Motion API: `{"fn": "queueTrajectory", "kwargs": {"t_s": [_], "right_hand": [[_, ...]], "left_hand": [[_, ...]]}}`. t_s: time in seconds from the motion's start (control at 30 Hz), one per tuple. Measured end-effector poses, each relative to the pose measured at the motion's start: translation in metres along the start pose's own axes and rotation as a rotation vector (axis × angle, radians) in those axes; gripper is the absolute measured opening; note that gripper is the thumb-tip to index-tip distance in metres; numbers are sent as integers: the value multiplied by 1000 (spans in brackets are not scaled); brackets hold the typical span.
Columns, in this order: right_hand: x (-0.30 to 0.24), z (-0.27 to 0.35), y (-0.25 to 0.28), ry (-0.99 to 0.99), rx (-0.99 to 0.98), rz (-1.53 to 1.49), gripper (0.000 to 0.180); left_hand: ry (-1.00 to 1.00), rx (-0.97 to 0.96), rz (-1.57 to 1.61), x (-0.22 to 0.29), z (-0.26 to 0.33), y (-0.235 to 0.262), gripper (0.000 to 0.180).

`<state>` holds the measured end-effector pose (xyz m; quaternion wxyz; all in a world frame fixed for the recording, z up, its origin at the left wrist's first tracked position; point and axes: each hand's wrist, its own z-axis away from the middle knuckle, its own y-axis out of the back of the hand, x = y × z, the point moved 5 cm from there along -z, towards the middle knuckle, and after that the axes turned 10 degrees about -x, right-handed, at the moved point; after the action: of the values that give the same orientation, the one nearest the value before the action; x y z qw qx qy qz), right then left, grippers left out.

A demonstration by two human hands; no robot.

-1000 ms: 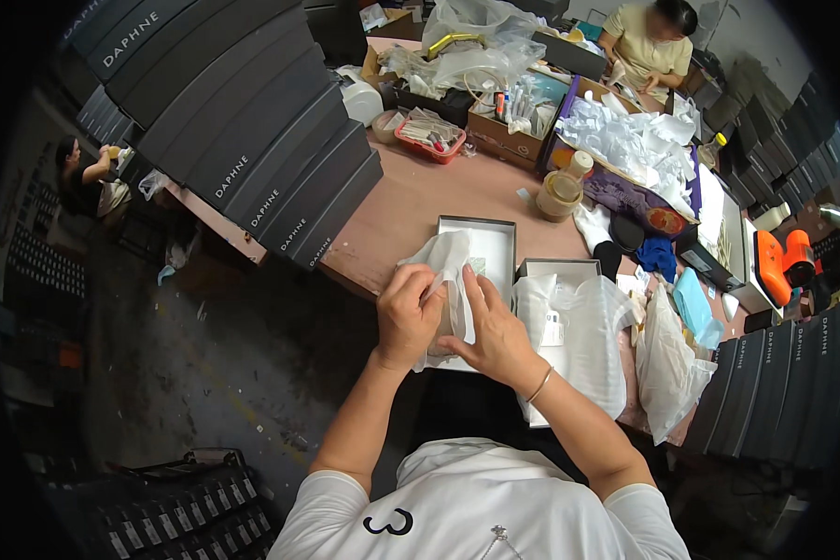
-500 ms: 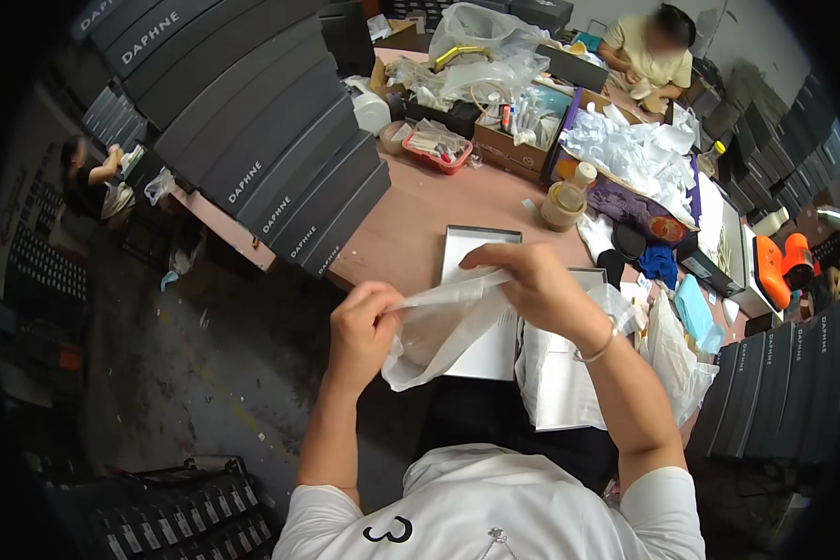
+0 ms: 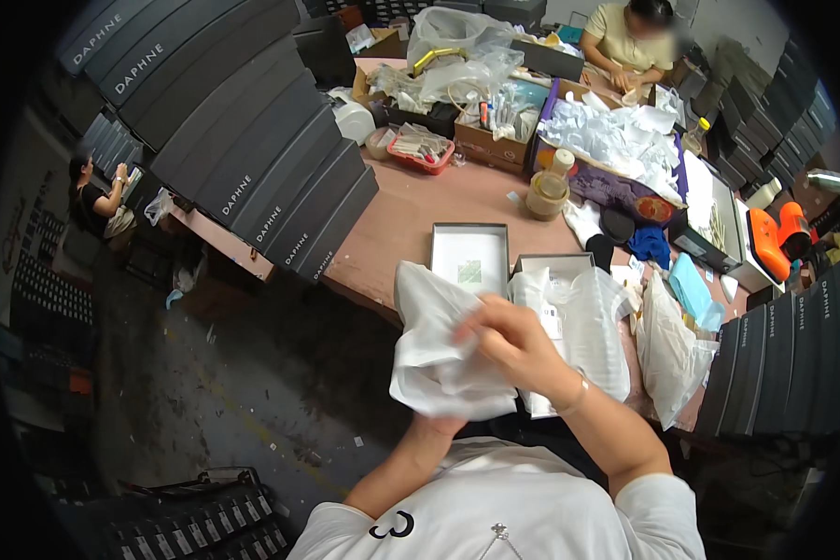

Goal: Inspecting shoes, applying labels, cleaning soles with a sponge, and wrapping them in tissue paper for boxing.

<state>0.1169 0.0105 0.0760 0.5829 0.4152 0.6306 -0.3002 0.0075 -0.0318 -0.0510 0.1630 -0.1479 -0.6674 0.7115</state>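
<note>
A translucent white plastic bag (image 3: 429,369) is held up in front of me, crumpled and bulging. My left hand (image 3: 441,423) is under its lower edge, its fingers hidden by the bag. Above the bag's right side is my right hand (image 3: 523,353), fingers bent and smeared by motion at the plastic; whether they grip it does not show. Just beyond lies a dark-rimmed box lid (image 3: 450,241), white inside, with a greenish square on it. To its right an open shoebox (image 3: 551,264) holds a white-wrapped bundle (image 3: 599,331).
Tall stacks of dark shoeboxes (image 3: 252,159) rise at the left, with more boxes (image 3: 775,364) at the right. A jar (image 3: 548,194), a red tray (image 3: 422,149) and a carton of crumpled paper (image 3: 616,140) stand on the table. A co-worker (image 3: 630,47) sits across it.
The bag, stretched between both hands before, now hangs bunched over my left hand, which has moved down and right. My right hand has come lower. The greenish square now shows in the lid.
</note>
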Motion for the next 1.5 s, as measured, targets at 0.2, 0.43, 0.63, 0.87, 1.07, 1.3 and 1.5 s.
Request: {"fn": "queueTrajectory", "kwargs": {"t_s": [0.2, 0.43, 0.63, 0.87, 1.07, 1.3, 1.5], "right_hand": [[58, 87, 53, -303, 163, 10, 28], [41, 128, 61, -65, 513, 1, 65], [39, 206, 131, -154, 570, -175, 50], [169, 149, 72, -716, 95, 449, 67], [195, 159, 74, -573, 273, 685, 69], [155, 156, 87, -466, 245, 231, 59], [188, 144, 43, -488, -253, 650, 50]], "left_hand": [[-329, 98, -1062, 19, -12, -46, 73], [-311, -359, -2121, -95, -32, -83, 79], [629, -233, -1687, -90, 14, -8, 54], [564, 500, -656, -72, 15, 128, 35], [-113, -58, -1693, -77, -11, 15, 15], [-430, -462, -2014, -74, 8, -7, 22], [-57, -846, -1818, -127, -23, -29, 16]]}}
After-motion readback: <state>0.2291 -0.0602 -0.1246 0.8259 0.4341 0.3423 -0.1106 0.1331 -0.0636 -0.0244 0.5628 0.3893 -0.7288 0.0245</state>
